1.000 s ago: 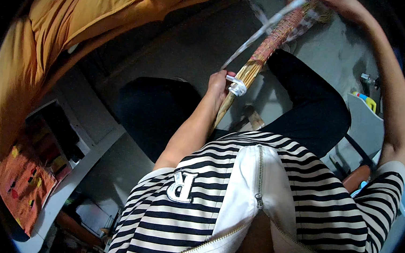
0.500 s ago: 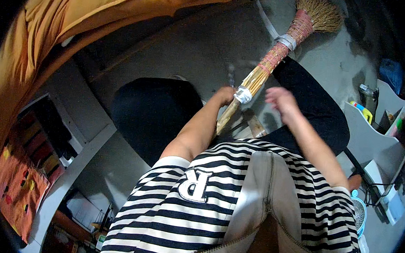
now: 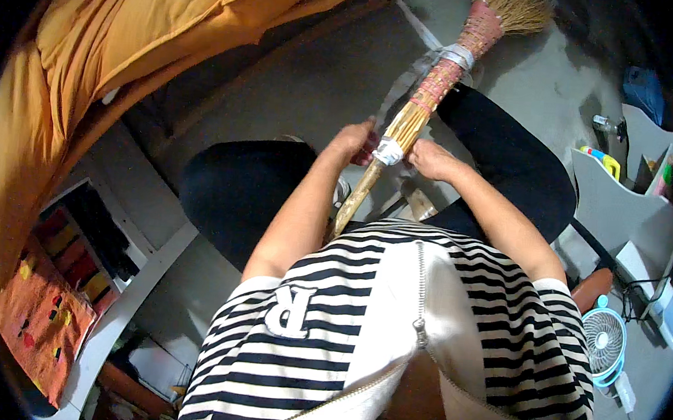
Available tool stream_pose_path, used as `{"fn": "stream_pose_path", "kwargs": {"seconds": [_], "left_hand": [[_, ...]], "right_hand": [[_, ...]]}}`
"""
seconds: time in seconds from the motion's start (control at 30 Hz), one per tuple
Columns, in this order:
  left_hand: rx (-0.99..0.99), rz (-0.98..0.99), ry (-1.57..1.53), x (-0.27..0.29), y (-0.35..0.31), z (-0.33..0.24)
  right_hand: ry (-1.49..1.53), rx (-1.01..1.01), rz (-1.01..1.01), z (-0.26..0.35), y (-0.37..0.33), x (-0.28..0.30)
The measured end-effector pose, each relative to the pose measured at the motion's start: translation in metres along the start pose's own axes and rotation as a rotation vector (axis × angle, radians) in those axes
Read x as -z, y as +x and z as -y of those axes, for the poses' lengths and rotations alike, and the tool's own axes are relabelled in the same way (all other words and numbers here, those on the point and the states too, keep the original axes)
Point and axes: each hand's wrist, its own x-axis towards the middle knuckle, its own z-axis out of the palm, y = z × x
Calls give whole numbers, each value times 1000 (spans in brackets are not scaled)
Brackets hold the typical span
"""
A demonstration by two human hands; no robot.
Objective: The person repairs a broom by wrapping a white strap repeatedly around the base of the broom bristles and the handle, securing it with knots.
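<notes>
A straw broom (image 3: 437, 86) lies slanting between my knees, bristles up at the far right, its wooden handle (image 3: 355, 198) running down to my shirt. White strip wrapping (image 3: 388, 150) circles the joint of straw and handle; another pale band (image 3: 457, 56) circles the pink-bound part. Just left of the lower wrapping is my left hand (image 3: 353, 142), fingers curled, at the lower end of a loose whitish strip (image 3: 397, 96). My right hand (image 3: 433, 161) is closed against the broom's right side. Its fingertips are partly hidden, and I cannot make out what they pinch.
Mustard-yellow cloth (image 3: 169, 34) hangs at the upper left. A grey organiser (image 3: 611, 186) with bottles stands at the right, near a small light-blue fan (image 3: 603, 342) and a white power strip (image 3: 626, 393). An orange patterned cloth (image 3: 40, 322) lies at the lower left.
My right hand has come in from the right to the broom beside the wrapping. My left hand has shifted slightly left and up. The broom appears a little farther left.
</notes>
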Motion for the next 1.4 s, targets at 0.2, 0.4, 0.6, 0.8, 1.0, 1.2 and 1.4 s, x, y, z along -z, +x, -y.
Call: {"fn": "stream_pose_path", "kwargs": {"seconds": [0.2,0.4,0.6,0.8,1.0,1.2,1.4], "left_hand": [[-362,56,365,-39,-88,-11],[-398,-358,711,-19,-115,-33],[-481,-692,1212,6,-142,-63],[-505,-1056,1307,-18,-138,-51],[-508,-1072,1300,-18,-134,-41],[-504,-1042,1354,-21,-130,-40],[-455,-1039,1360,-22,-129,-38]], "right_hand": [[70,-93,185,44,-23,53],[-239,124,-169,96,-65,72],[848,493,-355,130,-19,73],[1741,331,-420,130,19,53],[1764,119,-531,148,-1,38],[1810,40,-513,136,-11,53],[1852,79,-511,117,4,71]]}}
